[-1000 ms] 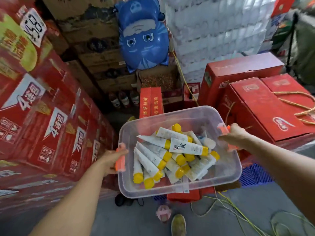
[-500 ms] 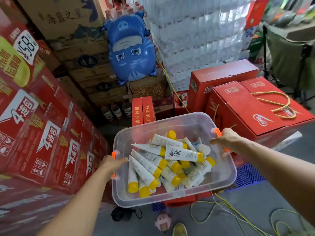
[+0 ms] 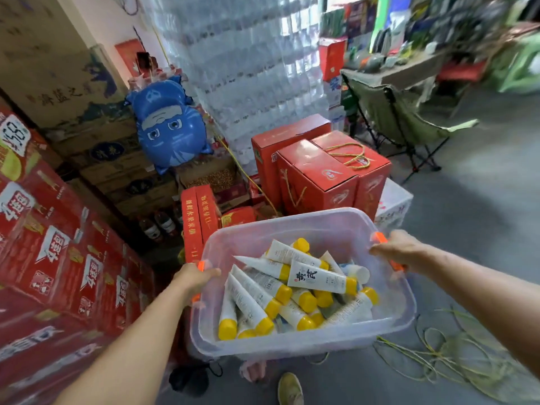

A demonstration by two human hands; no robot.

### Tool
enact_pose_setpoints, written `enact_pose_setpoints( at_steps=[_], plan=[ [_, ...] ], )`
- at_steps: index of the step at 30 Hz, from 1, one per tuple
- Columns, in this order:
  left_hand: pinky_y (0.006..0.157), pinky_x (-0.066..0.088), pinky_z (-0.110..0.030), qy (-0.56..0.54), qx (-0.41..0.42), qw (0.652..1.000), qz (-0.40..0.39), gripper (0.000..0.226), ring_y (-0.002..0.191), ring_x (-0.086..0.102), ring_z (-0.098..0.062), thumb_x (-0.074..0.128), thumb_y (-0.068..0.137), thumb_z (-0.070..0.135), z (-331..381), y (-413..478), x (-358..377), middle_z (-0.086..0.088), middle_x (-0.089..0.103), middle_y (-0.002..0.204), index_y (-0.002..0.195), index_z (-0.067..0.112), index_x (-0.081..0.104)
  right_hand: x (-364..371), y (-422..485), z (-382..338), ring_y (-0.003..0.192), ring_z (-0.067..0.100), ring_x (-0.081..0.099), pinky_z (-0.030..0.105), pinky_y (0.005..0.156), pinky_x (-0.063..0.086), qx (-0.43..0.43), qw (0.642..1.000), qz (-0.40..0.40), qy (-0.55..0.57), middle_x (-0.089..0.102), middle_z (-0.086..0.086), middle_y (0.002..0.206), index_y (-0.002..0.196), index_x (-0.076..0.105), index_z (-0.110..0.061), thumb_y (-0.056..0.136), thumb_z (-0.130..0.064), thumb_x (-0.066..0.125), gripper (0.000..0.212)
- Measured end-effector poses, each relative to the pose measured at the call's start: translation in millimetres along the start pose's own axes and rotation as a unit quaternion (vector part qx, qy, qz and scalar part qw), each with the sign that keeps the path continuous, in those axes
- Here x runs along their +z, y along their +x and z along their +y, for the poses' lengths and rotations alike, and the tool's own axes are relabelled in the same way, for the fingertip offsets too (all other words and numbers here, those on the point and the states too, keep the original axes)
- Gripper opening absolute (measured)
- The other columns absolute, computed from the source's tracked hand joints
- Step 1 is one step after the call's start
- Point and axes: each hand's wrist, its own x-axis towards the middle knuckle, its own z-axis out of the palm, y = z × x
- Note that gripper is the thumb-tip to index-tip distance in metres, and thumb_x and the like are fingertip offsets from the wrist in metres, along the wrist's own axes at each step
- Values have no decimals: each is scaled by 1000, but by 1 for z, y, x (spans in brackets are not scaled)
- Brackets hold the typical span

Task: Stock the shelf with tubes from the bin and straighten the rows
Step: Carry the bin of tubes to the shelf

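Observation:
I carry a clear plastic bin (image 3: 292, 226) in front of me, above the floor. My left hand (image 3: 194, 277) grips its left rim at an orange latch. On the right rim, my right hand (image 3: 401, 251) holds the other orange latch. Inside lie several white tubes with yellow caps (image 3: 292, 290), piled loosely in different directions. One tube on top shows large black characters. No shelf is visible in the head view.
Red cartons (image 3: 52, 252) are stacked along the left. Red gift boxes (image 3: 318, 173) stand ahead, behind them a wall of wrapped water bottles (image 3: 251, 71). A blue balloon (image 3: 168, 127) hangs left of centre. A folding chair (image 3: 394, 118) stands right. Yellow-green cord (image 3: 447, 352) lies on the floor.
The view has swung to the right and upward, bringing the chair and the cluttered area at the right into sight. Both hands keep the same hold on the bin.

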Motion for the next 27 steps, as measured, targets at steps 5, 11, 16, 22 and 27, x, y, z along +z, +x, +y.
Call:
enact_pose_setpoints(
  at_steps=[5,11,16,22,27],
  plan=[
    [72,53,-36,82,82,993,-21,75,107,60,-35,67,81,53,19,-65,77,-18,61,122,128,-4,53,-53,-58,115,59,22,54,25,46,41,39,997,54,42,55,10,71,71,55,-8,80,-28,68,25],
    [76,52,-38,140,145,977,-76,76,103,61,-35,56,87,57,68,-141,192,-20,61,120,129,-6,51,-115,-127,251,66,26,53,26,49,39,113,983,109,94,52,9,78,85,50,-6,88,-29,64,26],
    [73,47,-33,175,201,950,-165,76,111,59,-33,62,86,53,120,-205,284,-19,58,127,133,-5,49,-154,-174,350,66,25,51,26,47,34,184,948,198,165,52,14,83,94,54,-6,89,-27,61,23],
    [62,41,-29,222,292,903,-225,51,81,59,-27,64,88,46,198,-268,400,-14,62,89,99,-4,65,-198,-217,449,115,41,54,40,92,45,273,898,272,212,53,28,114,124,52,10,95,-25,55,45],
    [54,43,-28,267,324,869,-263,56,71,62,-25,62,87,52,266,-320,505,-12,65,83,101,-2,65,-248,-225,529,117,41,54,40,93,46,354,844,304,263,53,28,130,128,49,8,91,-32,59,55]
  ],
)
